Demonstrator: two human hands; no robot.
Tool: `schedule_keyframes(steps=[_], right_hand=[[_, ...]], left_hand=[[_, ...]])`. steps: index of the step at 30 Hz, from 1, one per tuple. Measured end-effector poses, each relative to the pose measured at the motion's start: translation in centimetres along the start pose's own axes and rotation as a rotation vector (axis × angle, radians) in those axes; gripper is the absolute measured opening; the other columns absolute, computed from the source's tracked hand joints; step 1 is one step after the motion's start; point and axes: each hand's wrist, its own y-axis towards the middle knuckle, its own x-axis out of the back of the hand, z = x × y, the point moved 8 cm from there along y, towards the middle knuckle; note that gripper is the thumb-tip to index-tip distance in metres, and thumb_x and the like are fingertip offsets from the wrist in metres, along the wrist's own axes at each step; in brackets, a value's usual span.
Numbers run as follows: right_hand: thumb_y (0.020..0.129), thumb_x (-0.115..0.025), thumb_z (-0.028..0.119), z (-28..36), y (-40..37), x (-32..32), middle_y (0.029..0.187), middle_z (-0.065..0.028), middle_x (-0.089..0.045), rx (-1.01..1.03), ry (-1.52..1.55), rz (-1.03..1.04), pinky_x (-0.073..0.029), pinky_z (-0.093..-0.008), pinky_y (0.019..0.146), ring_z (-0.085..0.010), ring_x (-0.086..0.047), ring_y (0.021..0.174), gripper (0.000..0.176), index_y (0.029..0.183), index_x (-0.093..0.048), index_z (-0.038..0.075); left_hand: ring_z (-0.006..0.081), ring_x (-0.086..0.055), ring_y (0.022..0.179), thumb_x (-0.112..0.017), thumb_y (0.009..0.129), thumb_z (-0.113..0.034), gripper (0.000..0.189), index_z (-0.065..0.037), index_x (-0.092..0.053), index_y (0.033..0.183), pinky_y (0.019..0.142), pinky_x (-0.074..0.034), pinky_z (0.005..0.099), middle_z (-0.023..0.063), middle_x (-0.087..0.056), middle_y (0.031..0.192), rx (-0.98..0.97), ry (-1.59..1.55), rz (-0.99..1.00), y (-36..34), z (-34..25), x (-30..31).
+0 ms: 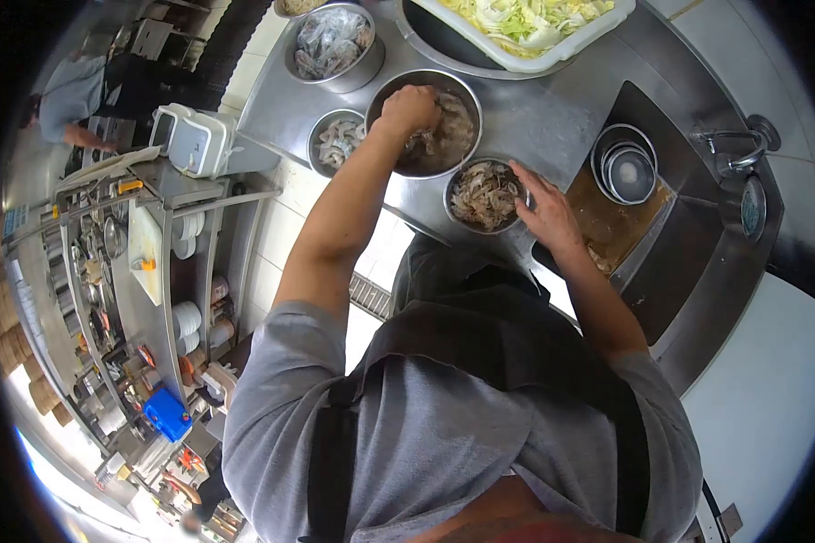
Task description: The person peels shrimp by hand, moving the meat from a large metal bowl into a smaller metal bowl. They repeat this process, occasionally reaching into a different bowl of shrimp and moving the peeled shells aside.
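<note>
My left hand [411, 109] reaches over the rim into a large steel bowl [474, 90] of raw shrimp [454, 136] in cloudy liquid. Its fingers curl downward, and their tips are hidden. My right hand [550, 210] rests at the right rim of a smaller bowl [447, 204], its fingers apart. That bowl is heaped with shrimp shells and heads [484, 195]. Left of the large bowl, a small bowl [311, 149] contains pale peeled shrimp [340, 140]. Behind it stands a steel pot [358, 76] with shrimp in clear plastic [332, 41].
A white tub [539, 63] of chopped cabbage sits over a wide basin at the back. To the right is a sink [688, 262] with nested steel bowls [626, 167] and a faucet [743, 145]. Shelving stands left, with another person [72, 95] beyond.
</note>
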Motion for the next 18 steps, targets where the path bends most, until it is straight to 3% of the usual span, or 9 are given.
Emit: schedule_keyframes(steps=[3, 6, 7, 9, 13, 18], right_hand=[[0.080, -0.061, 0.005, -0.9, -0.4, 0.1, 0.118, -0.0148, -0.061, -0.088, 0.029, 0.040, -0.049, -0.0347, 0.087, -0.0273, -0.062, 0.100, 0.059, 0.137, -0.048, 0.015], [0.080, -0.061, 0.004, -2.2, -1.1, 0.6, 0.114, -0.0146, -0.062, -0.110, 0.063, 0.013, -0.052, -0.0328, 0.080, -0.0241, -0.064, 0.094, 0.058, 0.136, -0.049, 0.015], [0.082, -0.060, 0.006, -3.0, -1.4, 0.5, 0.112, -0.0151, -0.062, -0.137, 0.091, 0.021, -0.052, -0.0356, 0.078, -0.0266, -0.064, 0.092, 0.058, 0.137, -0.048, 0.016], [0.083, -0.058, 0.008, -4.0, -1.8, 0.4, 0.110, -0.0157, -0.062, -0.164, 0.128, 0.029, -0.052, -0.0385, 0.076, -0.0291, -0.065, 0.089, 0.057, 0.138, -0.047, 0.017], [0.083, -0.058, 0.007, -3.9, -1.8, 0.4, 0.109, -0.0155, -0.063, -0.167, 0.163, 0.014, -0.052, -0.0374, 0.075, -0.0286, -0.065, 0.086, 0.057, 0.138, -0.047, 0.018], [0.085, -0.058, 0.007, -3.9, -1.5, -0.2, 0.108, -0.0154, -0.064, -0.129, 0.178, 0.018, -0.051, -0.0373, 0.074, -0.0291, -0.065, 0.085, 0.055, 0.138, -0.047, 0.017]], left_hand=[[0.0299, -0.059, 0.115, -0.061, 0.079, -0.019, 0.037, -0.008, -0.066, 0.114, 0.094, -0.049, 0.0404, 0.0150, -0.062, 0.122, 0.101, 0.203, 0.446, -0.6, -1.0, -0.9], [0.0311, -0.062, 0.110, -0.069, 0.073, -0.020, 0.039, -0.006, -0.067, 0.109, 0.090, -0.051, 0.0401, 0.0165, -0.065, 0.115, 0.109, 0.268, 0.434, 0.5, 0.2, -2.1], [0.0311, -0.062, 0.110, -0.069, 0.073, -0.020, 0.039, -0.006, -0.067, 0.109, 0.090, -0.051, 0.0401, 0.0165, -0.065, 0.115, 0.109, 0.276, 0.435, 0.3, 0.7, -2.4], [0.0323, -0.064, 0.105, -0.067, 0.071, -0.015, 0.037, -0.007, -0.068, 0.107, 0.088, -0.052, 0.0409, 0.0178, -0.066, 0.110, 0.077, 0.257, 0.341, -0.7, 1.1, -2.3], [0.0337, -0.066, 0.099, -0.062, 0.071, -0.015, 0.034, -0.006, -0.069, 0.103, 0.086, -0.053, 0.0429, 0.0190, -0.067, 0.104, 0.038, 0.290, 0.395, -4.5, 0.7, -1.0], [0.0359, -0.067, 0.090, -0.057, 0.074, -0.023, 0.029, -0.007, -0.072, 0.094, 0.081, -0.054, 0.0454, 0.0210, -0.068, 0.090, -0.048, 0.246, 0.287, -8.4, -0.5, -1.1]])
